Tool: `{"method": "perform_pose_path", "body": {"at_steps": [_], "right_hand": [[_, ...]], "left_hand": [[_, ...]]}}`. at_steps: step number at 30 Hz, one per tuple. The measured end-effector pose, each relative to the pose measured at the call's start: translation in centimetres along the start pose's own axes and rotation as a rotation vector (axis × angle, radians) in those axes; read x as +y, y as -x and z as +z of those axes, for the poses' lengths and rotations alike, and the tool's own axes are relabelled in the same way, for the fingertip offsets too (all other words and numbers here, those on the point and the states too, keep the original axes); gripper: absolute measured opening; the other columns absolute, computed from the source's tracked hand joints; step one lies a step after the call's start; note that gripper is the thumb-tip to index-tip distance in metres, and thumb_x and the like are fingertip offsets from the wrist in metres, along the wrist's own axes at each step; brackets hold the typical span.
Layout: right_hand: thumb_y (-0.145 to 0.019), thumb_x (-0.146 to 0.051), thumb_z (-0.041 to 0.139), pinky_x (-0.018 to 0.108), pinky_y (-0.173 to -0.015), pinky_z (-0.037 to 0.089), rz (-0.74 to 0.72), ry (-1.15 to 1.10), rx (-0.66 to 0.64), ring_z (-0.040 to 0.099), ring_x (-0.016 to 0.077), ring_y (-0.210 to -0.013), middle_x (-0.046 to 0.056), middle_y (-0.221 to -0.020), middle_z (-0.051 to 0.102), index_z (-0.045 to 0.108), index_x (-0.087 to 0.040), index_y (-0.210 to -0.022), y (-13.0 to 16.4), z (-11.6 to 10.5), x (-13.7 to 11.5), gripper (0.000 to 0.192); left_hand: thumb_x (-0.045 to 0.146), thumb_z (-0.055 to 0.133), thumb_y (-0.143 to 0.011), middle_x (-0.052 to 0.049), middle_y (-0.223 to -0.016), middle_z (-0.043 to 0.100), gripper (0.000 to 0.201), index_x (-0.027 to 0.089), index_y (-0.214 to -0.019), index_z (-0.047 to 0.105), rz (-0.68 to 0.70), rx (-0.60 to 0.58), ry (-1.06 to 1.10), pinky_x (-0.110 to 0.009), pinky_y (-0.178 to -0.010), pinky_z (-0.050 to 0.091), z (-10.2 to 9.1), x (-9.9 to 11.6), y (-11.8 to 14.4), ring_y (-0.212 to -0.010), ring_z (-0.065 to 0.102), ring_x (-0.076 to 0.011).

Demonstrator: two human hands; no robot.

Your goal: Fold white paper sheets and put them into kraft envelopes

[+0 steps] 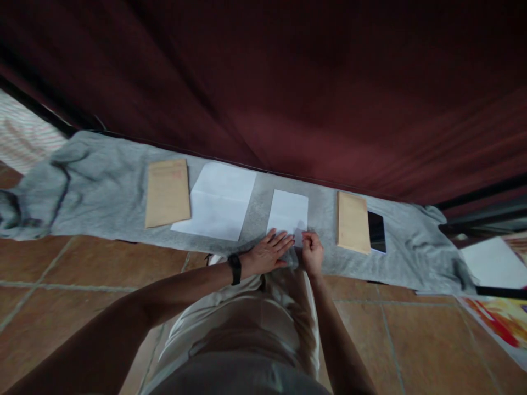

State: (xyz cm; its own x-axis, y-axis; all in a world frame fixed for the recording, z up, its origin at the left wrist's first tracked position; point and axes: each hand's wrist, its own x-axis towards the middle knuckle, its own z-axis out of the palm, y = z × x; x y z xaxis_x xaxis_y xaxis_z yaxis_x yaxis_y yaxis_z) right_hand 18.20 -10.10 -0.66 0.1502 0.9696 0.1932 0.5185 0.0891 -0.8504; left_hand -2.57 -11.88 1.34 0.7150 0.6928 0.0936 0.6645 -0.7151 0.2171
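Observation:
A small white sheet of paper (pixel 289 207), seemingly folded, lies on the grey cloth right in front of me. My left hand (pixel 269 252) rests flat on its near edge, fingers stretched toward the right. At the sheet's near right corner is my right hand (pixel 313 249), its fingers curled together; whether they pinch the paper's edge is hidden. A larger white sheet with crease lines (pixel 222 202) lies to the left, its left edge partly under a brown envelope (pixel 168 193). On the right, a stack of brown envelopes (pixel 353 222) sits beside a dark phone (pixel 376 232), partly covering it.
The grey cloth (pixel 105 186) covers a long narrow surface, rumpled at both ends. A dark red fabric (pixel 288 99) rises behind it. Tiled floor (pixel 102 263) shows in front. White paper (pixel 494 262) and a colourful printed sheet (pixel 504 323) lie at the far right.

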Motion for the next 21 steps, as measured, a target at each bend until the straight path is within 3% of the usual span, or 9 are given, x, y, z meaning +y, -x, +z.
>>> {"method": "perform_pose_path", "body": {"at_steps": [5,9,21], "right_hand": [[-0.097,-0.025,0.039,0.045,-0.107,0.047,-0.201,0.101,-0.088,0.060,0.0250,-0.120,0.013,-0.123,0.068,0.067,-0.020,-0.113,1.2,0.2,-0.1,0.032],[-0.100,-0.024,0.040,0.049,-0.111,0.044,-0.311,0.184,-0.182,0.055,0.0263,-0.129,0.014,-0.135,0.064,0.063,-0.019,-0.127,2.3,-0.4,0.2,0.036],[-0.101,-0.019,0.039,0.055,-0.117,0.039,-0.353,0.250,-0.173,0.053,0.0260,-0.135,0.014,-0.140,0.063,0.060,-0.020,-0.135,3.1,-0.9,0.5,0.040]], "left_hand": [[0.046,0.060,-0.096,-0.011,-0.167,0.031,0.071,0.021,-0.158,0.037,-0.032,-0.054,-0.033,-0.058,-0.127,0.013,0.0,0.7,0.0,-0.156,0.025,-0.0307],[0.047,0.061,-0.096,-0.013,-0.167,0.031,0.072,0.022,-0.159,0.036,-0.052,-0.056,-0.059,-0.066,-0.124,0.014,0.0,1.0,0.3,-0.156,0.024,-0.0325],[0.046,0.063,-0.094,-0.013,-0.165,0.035,0.072,0.023,-0.158,0.038,-0.086,-0.006,-0.090,-0.066,-0.122,0.021,0.5,1.6,1.4,-0.155,0.025,-0.0341]]}}
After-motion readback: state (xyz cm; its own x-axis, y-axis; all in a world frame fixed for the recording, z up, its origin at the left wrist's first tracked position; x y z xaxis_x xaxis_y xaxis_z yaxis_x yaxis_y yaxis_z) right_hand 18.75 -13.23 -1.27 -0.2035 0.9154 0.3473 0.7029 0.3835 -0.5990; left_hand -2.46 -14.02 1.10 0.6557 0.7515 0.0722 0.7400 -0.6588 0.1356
